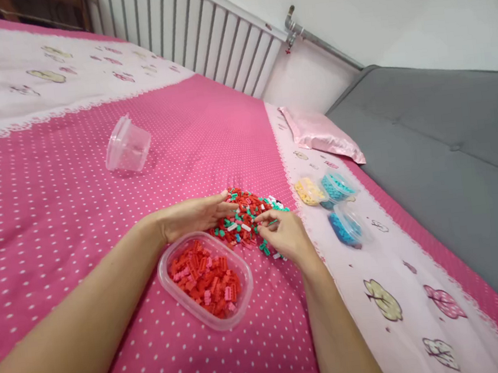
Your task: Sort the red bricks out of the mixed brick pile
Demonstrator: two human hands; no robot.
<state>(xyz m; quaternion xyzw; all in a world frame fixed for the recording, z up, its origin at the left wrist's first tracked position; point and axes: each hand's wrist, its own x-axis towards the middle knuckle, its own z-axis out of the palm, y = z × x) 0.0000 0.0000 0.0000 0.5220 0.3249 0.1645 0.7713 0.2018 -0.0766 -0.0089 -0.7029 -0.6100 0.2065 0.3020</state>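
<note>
A pile of small red, green and white bricks (245, 213) lies on the pink dotted bedspread (53, 189). My left hand (192, 216) rests at the pile's left edge, fingers stretched toward the bricks, holding nothing that I can see. My right hand (283, 233) sits at the pile's right side, thumb and fingers pinched together on a small brick. Just in front of the left hand stands a clear oval tub (241, 285) with red and a few pink bricks inside.
An empty clear cup (126, 146) lies on its side farther back on the left. Three clear tubs stand to the right: yellow bricks (308, 192), turquoise bricks (337, 186), blue bricks (345, 228). A pink pillow (321, 134), a grey sofa (451, 159) and a radiator (206, 36) lie beyond.
</note>
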